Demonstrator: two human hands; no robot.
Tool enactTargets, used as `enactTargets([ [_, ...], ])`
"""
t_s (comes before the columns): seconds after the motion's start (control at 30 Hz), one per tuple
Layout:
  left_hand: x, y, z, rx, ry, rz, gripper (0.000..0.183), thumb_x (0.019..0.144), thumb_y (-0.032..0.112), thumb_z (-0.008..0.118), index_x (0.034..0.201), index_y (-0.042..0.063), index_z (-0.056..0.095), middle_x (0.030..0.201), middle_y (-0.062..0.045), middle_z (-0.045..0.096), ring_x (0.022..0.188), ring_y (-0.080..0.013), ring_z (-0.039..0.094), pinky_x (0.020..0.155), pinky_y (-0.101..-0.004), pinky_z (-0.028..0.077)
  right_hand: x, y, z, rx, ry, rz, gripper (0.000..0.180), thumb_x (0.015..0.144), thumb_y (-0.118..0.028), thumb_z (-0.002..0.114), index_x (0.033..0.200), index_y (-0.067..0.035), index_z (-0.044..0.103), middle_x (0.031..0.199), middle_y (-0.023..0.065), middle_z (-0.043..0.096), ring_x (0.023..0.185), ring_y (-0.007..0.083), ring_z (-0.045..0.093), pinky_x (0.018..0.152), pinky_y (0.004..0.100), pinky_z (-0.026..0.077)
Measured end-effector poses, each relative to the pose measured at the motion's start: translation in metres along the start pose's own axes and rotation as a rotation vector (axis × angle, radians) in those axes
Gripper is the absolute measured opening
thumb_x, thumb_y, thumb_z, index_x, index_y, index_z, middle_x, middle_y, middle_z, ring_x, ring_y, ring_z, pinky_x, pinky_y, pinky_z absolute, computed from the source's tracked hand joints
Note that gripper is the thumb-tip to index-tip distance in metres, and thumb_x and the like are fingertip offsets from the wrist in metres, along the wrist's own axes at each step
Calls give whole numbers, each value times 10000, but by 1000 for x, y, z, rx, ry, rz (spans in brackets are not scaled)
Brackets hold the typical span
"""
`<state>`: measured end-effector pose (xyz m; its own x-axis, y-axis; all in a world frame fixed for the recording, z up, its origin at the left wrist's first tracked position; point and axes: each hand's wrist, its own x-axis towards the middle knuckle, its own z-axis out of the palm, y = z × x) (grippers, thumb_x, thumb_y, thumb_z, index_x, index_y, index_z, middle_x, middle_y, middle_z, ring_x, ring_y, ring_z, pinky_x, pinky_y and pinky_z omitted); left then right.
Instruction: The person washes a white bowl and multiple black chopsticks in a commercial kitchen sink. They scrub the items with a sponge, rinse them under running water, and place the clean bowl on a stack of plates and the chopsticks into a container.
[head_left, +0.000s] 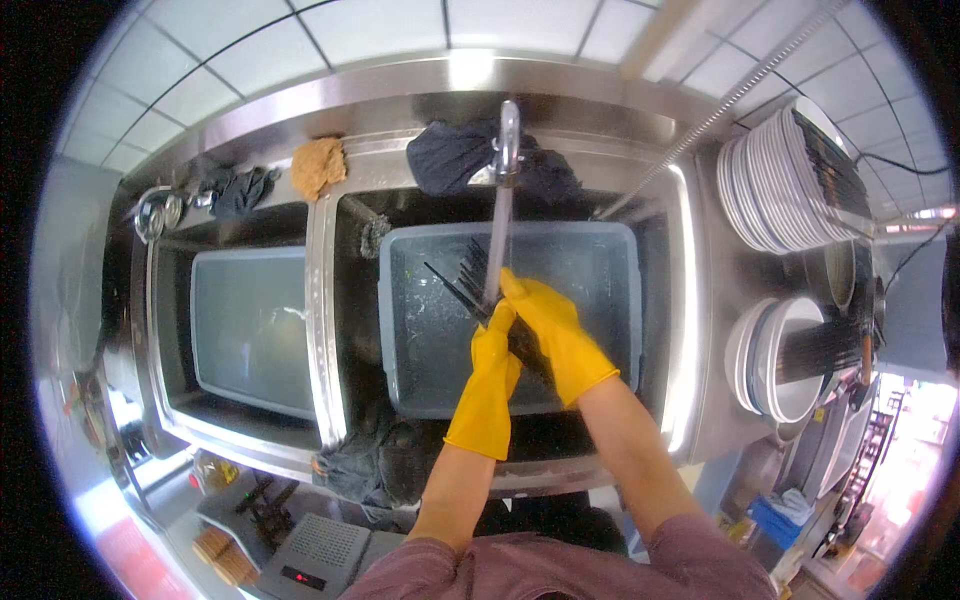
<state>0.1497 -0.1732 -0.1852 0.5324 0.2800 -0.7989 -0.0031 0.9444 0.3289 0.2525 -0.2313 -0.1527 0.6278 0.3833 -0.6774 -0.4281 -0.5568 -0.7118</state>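
Both my hands wear yellow rubber gloves and meet above a grey plastic tub (600, 300) of water in the right sink basin. My left hand (493, 352) grips a bundle of dark chopsticks (469, 277) from below, their tips fanning out to the upper left. My right hand (547, 319) closes around the same bundle on its other side. Water runs from the metal faucet (510, 135) onto the chopsticks beside my right fingers. The bundle's lower end shows only partly between the gloves.
In the left basin sits another water-filled tub (247, 330). Dark cloths (450, 157) and a tan cloth (319, 168) lie on the back ledge; another dark cloth (375, 465) hangs over the front edge. Stacked plates (765, 180) and bowls (799, 375) with more chopsticks (814, 351) stand right.
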Motion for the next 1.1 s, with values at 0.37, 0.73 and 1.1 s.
enactTargets([
  [0.37,-13,-8,-2,52,-211,-13,537,907,64,751,1415,81,579,1242,-99,672,1136,-258,648,957,-397,530,30,39,-24,214,-172,130,702,911,-611,680,1281,-15,674,1265,179,696,1177,282,648,932,400,505],
  [0.73,-33,-18,6,-7,-223,-12,482,959,54,678,1407,99,505,1105,-103,679,913,-267,670,747,-452,588,20,-54,-20,-305,-169,19,795,988,-749,375,1166,-71,750,1083,169,753,1043,308,703,948,424,560],
  [1.1,-18,-10,7,-75,-366,-148,475,1003,196,673,1418,49,495,1219,-168,689,1018,-342,724,864,-536,624,68,-45,5,34,-657,-223,607,1060,-526,501,1103,21,758,946,143,778,796,269,735,807,399,580],
])
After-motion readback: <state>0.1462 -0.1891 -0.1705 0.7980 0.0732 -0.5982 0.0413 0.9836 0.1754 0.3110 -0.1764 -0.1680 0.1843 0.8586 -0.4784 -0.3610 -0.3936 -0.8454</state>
